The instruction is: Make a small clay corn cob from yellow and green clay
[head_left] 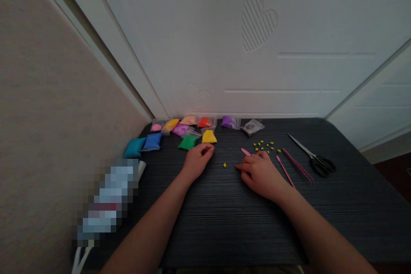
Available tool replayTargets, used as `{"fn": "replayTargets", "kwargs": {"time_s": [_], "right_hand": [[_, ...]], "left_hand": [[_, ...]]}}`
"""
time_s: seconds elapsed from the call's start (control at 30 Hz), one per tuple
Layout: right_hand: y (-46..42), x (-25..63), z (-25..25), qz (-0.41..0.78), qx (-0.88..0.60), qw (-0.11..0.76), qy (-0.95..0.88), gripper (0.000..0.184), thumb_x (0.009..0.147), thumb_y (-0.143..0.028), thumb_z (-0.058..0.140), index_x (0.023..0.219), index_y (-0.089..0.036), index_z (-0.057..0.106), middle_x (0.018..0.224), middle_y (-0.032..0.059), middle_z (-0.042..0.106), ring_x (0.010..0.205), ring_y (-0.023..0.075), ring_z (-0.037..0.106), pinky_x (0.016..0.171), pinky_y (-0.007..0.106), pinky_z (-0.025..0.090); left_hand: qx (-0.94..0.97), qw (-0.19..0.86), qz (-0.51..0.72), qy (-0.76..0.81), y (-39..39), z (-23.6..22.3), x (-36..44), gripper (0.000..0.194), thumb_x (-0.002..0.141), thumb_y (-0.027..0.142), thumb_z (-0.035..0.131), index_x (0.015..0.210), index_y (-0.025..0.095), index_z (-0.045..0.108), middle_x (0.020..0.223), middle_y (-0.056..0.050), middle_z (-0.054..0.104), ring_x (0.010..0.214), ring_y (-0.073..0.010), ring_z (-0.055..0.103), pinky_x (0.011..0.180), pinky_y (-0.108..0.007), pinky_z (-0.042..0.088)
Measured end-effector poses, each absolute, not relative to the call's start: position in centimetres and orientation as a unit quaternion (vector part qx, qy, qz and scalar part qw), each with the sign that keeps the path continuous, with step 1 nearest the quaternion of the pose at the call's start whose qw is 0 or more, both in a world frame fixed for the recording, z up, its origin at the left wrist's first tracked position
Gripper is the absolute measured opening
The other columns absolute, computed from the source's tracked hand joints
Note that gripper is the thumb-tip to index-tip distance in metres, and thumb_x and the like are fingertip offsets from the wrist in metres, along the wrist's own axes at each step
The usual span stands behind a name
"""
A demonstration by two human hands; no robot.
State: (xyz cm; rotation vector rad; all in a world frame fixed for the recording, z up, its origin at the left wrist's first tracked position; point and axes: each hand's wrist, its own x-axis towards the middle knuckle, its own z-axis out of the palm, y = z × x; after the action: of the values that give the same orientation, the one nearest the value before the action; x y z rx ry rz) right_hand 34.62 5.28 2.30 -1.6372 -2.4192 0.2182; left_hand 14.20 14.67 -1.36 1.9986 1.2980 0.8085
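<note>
My left hand (pixel 198 160) hovers near the green clay packet (pixel 188 142), its thumb and fingertips pinched together. Whatever may be between those fingertips is too small to make out. Palm down on the right, my right hand (pixel 258 172) has its fingers partly spread, with one fingertip pointing left at the table. Between the hands lies a small yellow clay piece (pixel 224 165), and farther back a tiny green bit (pixel 230 149). A pink modelling tool (pixel 245 152) shows just beyond my right hand, partly hidden by it. Several small yellow-and-green pieces (pixel 267 145) are scattered behind that hand.
Clay packets line the back: yellow (pixel 209 136), red (pixel 204 122), purple (pixel 228 121), grey (pixel 252 127), blue (pixel 152 141). At right lie a pink stick tool (pixel 285 171), pink tweezers (pixel 297 165) and scissors (pixel 316 158). A blurred power strip (pixel 109 201) stands left.
</note>
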Motion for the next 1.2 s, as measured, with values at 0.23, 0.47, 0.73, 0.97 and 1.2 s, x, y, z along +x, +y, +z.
{"fn": "replayTargets", "kwargs": {"time_s": [0.23,0.47,0.73,0.97,1.2], "right_hand": [[5.3,34.3,2.4,0.061,-0.564,0.094,-0.818,0.024,0.084,-0.025,0.039,0.095,-0.022,0.061,0.086,0.0027,0.061,0.089,0.0155,0.052,0.083,0.034,0.022],[4.7,34.0,2.6,0.063,-0.564,0.089,-0.818,0.024,0.085,-0.026,0.039,0.094,-0.023,0.061,0.085,0.0025,0.061,0.087,0.0149,0.053,0.088,0.036,0.021],[4.6,33.2,2.1,0.048,-0.583,0.095,-0.806,0.028,0.083,-0.025,0.042,0.108,-0.025,0.055,0.090,0.0044,0.060,0.091,0.0194,0.052,0.090,0.040,0.020],[4.5,32.8,1.4,0.050,-0.596,0.121,-0.792,0.031,0.081,-0.025,0.044,0.111,-0.027,0.052,0.093,0.0035,0.059,0.093,0.0200,0.051,0.090,0.040,0.022],[4.3,32.4,1.0,0.025,-0.605,0.125,-0.786,0.031,0.081,-0.026,0.045,0.110,-0.028,0.054,0.093,0.0040,0.059,0.093,0.0204,0.051,0.090,0.039,0.022]], "left_hand": [[0.749,0.317,0.311,0.492,14.7,-1.3,14.3,0.025,0.079,0.036,0.044,0.085,0.018,0.061,0.081,-0.001,0.063,0.073,-0.0143,0.057,0.067,-0.024,0.042],[0.745,0.320,0.307,0.499,14.6,-1.1,14.3,0.025,0.079,0.035,0.044,0.084,0.018,0.061,0.081,-0.001,0.063,0.073,-0.0143,0.056,0.066,-0.024,0.042],[0.739,0.333,0.314,0.495,14.6,-0.9,14.2,0.025,0.079,0.034,0.043,0.082,0.018,0.061,0.081,-0.001,0.063,0.074,-0.0147,0.056,0.067,-0.024,0.042],[0.716,0.361,0.336,0.494,14.9,-1.1,14.0,0.027,0.079,0.037,0.044,0.084,0.018,0.062,0.080,-0.002,0.064,0.073,-0.0159,0.057,0.067,-0.025,0.041],[0.693,0.383,0.373,0.483,15.1,-1.1,13.7,0.028,0.077,0.039,0.046,0.082,0.016,0.061,0.076,-0.003,0.062,0.072,-0.0166,0.055,0.067,-0.026,0.041]]}}
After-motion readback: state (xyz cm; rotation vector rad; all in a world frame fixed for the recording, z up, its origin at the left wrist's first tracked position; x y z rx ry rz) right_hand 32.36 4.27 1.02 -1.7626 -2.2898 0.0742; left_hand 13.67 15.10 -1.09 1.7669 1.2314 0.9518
